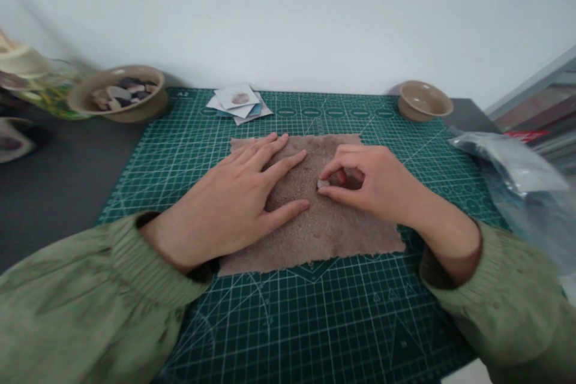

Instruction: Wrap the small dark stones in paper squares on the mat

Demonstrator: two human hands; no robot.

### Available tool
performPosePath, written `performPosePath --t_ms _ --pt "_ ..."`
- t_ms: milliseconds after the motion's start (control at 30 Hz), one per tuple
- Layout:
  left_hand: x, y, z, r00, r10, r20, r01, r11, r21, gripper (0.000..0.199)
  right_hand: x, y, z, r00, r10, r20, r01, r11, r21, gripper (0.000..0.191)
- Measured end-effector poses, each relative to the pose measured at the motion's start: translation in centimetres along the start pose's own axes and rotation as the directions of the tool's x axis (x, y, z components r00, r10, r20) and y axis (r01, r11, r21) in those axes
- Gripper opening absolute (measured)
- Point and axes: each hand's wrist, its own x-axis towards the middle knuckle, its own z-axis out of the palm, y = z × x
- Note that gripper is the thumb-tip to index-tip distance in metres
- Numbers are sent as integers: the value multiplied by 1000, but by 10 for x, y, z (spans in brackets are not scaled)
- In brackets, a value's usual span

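A brown cloth with frayed edges lies on the green cutting mat. Spread flat over the cloth's left part is my left hand, fingers apart and nothing held. My right hand pinches a small pale stone between thumb and fingertips, at the middle of the cloth. Whether the stone touches the cloth is hard to tell.
A bowl of several stones stands at the back left, a smaller bowl at the back right. Cards lie behind the cloth. Plastic bags are at the right; a glass container with greenery stands far left.
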Motion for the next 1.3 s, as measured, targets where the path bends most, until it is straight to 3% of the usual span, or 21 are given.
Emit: performPosePath --t_ms 67,133,233,300,433,500,600,667,733,800,900,967,1167,1300 --pt "0 0 0 1000 0 5 0 1000 3 82 1 1 1 992 71 -101 -78 995 -66 12" --pt "0 -1 0 1000 2 6 -2 1000 -1 82 4 -1 4 990 65 -126 -74 995 -67 12" --pt "0 -1 0 1000 2 3 -2 1000 -2 82 4 -4 3 999 -43 18 42 998 35 11" --pt "0 -1 0 1000 1 4 -1 1000 5 82 2 -3 -1 997 -40 69 36 998 47 11" --pt "0 0 0 1000 1 14 -1 1000 13 82 1 3 -3 987 109 -114 -120 988 -93 12" --pt "-1 0 1 1000 1 11 -1 1000 14 82 4 3 2 987 72 -145 -86 992 -94 11" --pt "-1 0 2 1000 3 -8 -4 1000 -3 81 6 -3 8 995 -52 -83 56 997 48 11" --pt "0 2 0 999 5 -35 -6 999 -37 80 4 -8 9 995 -25 -97 45 978 205 13" --pt "3 6 -5 996 0 -94 -11 994 -111 77 1 -11 7 991 68 -120 -13 913 407 18" --pt "6 12 -12 980 -22 -198 -21 976 -215 67 -1 -12 5 984 141 -105 -47 786 616 23" --pt "8 21 -19 922 -73 -380 -63 941 -333 40 0 -12 6 988 147 -41 -49 555 830 25" --pt "8 25 -21 883 -90 -461 -102 921 -376 30 2 -11 8 993 118 -21 -35 455 890 23" --pt "7 28 -20 825 -109 -554 -187 873 -451 17 2 -11 10 1000 26 -8 -1 333 943 20" --pt "7 27 -21 808 -101 -581 -220 862 -457 19 0 -11 10 1000 20 20 -25 322 947 23"
